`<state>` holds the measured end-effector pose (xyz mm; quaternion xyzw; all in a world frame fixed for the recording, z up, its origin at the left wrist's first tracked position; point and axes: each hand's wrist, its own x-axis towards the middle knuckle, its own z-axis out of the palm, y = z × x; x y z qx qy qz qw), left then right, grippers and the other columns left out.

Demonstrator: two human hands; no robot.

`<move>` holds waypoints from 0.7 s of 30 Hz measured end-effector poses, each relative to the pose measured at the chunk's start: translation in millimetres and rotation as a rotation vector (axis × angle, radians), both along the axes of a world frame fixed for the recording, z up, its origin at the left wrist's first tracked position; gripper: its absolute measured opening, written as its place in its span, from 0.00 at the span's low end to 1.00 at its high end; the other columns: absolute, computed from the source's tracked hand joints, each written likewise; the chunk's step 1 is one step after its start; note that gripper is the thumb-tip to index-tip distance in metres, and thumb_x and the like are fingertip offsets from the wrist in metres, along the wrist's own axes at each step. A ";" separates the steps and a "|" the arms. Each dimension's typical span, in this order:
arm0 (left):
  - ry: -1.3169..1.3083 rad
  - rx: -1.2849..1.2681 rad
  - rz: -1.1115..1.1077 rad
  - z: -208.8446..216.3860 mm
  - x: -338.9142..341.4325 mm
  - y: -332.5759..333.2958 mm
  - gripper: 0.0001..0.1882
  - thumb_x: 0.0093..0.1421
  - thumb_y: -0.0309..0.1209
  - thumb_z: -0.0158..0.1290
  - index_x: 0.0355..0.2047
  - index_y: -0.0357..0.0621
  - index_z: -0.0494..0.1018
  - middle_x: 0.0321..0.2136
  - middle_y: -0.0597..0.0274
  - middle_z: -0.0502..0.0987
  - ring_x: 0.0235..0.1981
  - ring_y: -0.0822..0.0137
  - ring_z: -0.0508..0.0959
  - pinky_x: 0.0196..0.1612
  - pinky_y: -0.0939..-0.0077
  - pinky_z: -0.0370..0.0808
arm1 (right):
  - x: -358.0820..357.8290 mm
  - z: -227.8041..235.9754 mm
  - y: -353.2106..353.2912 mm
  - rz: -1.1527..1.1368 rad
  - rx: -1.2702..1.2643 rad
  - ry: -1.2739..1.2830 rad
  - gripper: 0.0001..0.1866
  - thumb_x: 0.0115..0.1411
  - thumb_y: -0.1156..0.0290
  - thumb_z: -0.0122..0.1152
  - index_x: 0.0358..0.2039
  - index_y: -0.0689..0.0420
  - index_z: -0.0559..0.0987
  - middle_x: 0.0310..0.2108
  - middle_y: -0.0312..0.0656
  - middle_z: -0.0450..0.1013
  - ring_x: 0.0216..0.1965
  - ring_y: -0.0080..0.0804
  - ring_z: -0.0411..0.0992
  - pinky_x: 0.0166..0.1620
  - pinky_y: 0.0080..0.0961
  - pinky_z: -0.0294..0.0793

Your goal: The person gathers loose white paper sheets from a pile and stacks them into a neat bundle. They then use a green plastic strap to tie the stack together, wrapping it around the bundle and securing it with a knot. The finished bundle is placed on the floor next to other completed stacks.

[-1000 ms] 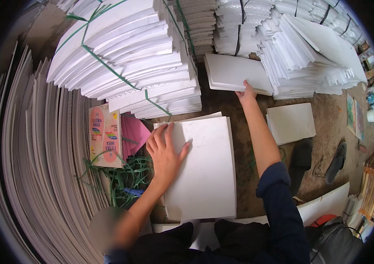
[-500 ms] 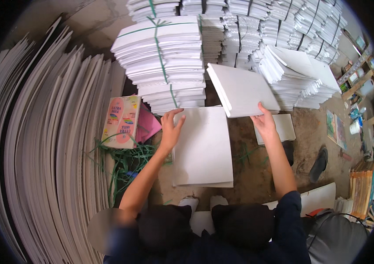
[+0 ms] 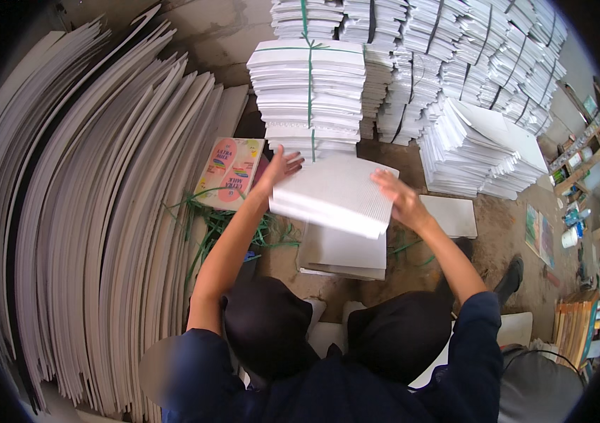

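A thin stack of white boards (image 3: pixel 339 185), slightly blurred, tilts between my hands above a flat pile of white boards (image 3: pixel 344 248) on the floor. My right hand (image 3: pixel 400 199) grips its right edge, fingers on the top and the thumb side hidden. At the left end of the held stack, my left hand (image 3: pixel 280 171) has its fingers spread, close to the far left corner; whether it touches the boards I cannot tell. Just beyond stands a tall bundle of white boards (image 3: pixel 286 92) tied with green strap.
Large sheets (image 3: pixel 109 211) stand on edge along the left. A printed carton piece (image 3: pixel 231 173) and tangled green straps (image 3: pixel 226 229) lie by my left arm. Loose white boards (image 3: pixel 466 144) are stacked at the right, near a small board (image 3: pixel 449 216). A dark shoe (image 3: pixel 509 278) is farther right.
My right hand has brought the stack of boards left and nearer, over the floor pile. My left hand has lifted off that pile and turned toward the stack. The whole view has shifted.
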<state>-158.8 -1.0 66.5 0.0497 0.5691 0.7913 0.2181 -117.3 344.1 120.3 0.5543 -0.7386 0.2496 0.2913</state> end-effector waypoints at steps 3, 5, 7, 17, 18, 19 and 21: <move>-0.102 -0.204 0.137 -2.1 57.3 56.9 0.43 0.54 0.62 0.28 0.58 0.39 0.41 0.59 0.52 0.45 0.61 0.59 0.41 0.59 0.62 0.36 | 23.3 -32.6 12.9 -0.057 0.190 -0.059 0.13 0.52 0.84 0.43 0.38 0.58 0.61 0.52 0.48 0.59 0.55 0.43 0.55 0.57 0.44 0.54; -0.100 -0.288 0.128 -15.5 74.8 70.4 0.43 0.55 0.60 0.31 0.58 0.38 0.40 0.59 0.50 0.44 0.60 0.60 0.43 0.59 0.65 0.39 | 31.4 -52.4 14.3 -0.198 0.214 -0.149 0.15 0.51 0.85 0.43 0.40 0.59 0.61 0.53 0.48 0.57 0.56 0.43 0.54 0.58 0.44 0.50; -0.047 -0.396 0.118 -23.2 84.8 77.0 0.42 0.56 0.57 0.35 0.58 0.37 0.39 0.59 0.50 0.42 0.60 0.60 0.43 0.59 0.68 0.40 | 35.1 -60.9 13.3 -0.339 0.141 -0.254 0.18 0.50 0.86 0.43 0.43 0.60 0.61 0.54 0.48 0.55 0.57 0.44 0.53 0.59 0.42 0.49; 0.284 -0.416 0.322 -50.6 87.2 96.6 0.37 0.57 0.42 0.43 0.57 0.31 0.40 0.58 0.43 0.44 0.60 0.58 0.44 0.59 0.71 0.41 | 55.5 -92.3 -7.1 -0.513 -0.213 -1.069 0.31 0.59 0.63 0.43 0.57 0.64 0.44 0.58 0.59 0.42 0.60 0.47 0.42 0.59 0.32 0.44; 0.313 -0.436 0.316 -53.5 84.8 98.9 0.37 0.57 0.41 0.43 0.57 0.32 0.40 0.58 0.43 0.44 0.60 0.57 0.44 0.59 0.71 0.41 | 54.6 -89.9 -11.6 -0.523 -0.232 -1.057 0.32 0.59 0.64 0.43 0.57 0.65 0.44 0.58 0.59 0.41 0.60 0.47 0.40 0.59 0.32 0.43; 0.344 -0.460 0.313 -58.4 81.8 98.4 0.37 0.57 0.40 0.44 0.57 0.32 0.40 0.58 0.43 0.44 0.60 0.57 0.44 0.59 0.71 0.41 | 51.3 -78.7 -16.8 -0.520 -0.240 -1.066 0.33 0.58 0.66 0.44 0.57 0.66 0.42 0.59 0.57 0.38 0.61 0.45 0.37 0.60 0.31 0.40; 0.422 -0.567 0.328 -71.9 77.2 93.2 0.37 0.56 0.40 0.45 0.57 0.31 0.41 0.58 0.43 0.44 0.60 0.54 0.44 0.59 0.69 0.42 | 44.2 -86.5 -23.8 -0.539 -0.261 -1.095 0.33 0.58 0.69 0.45 0.57 0.65 0.42 0.59 0.58 0.39 0.61 0.46 0.39 0.60 0.32 0.41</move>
